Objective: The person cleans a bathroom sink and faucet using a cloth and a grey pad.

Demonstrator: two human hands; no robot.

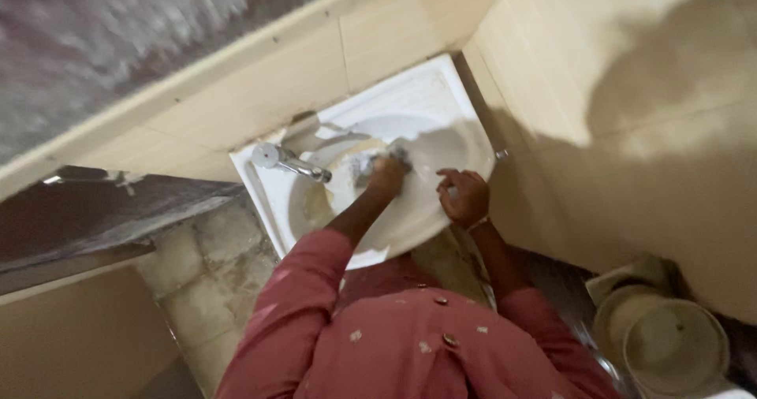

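Observation:
A white wash basin [430, 91] is fixed to a beige tiled wall, with a chrome tap [288, 161] at its left side. My left hand [386, 177] reaches into the bowl and presses a dark grey scrubbing pad [394, 157] against the stained inner surface near the tap. My right hand [465, 198] rests on the basin's near right rim, fingers loosely curled and apart, holding nothing. Both arms come out of pink sleeves at the bottom of the view.
A white bucket [670, 344] stands on the floor at the lower right, against the side wall. Worn floor tiles [213, 265] lie to the left of the basin. A dark ledge [95, 210] runs along the left.

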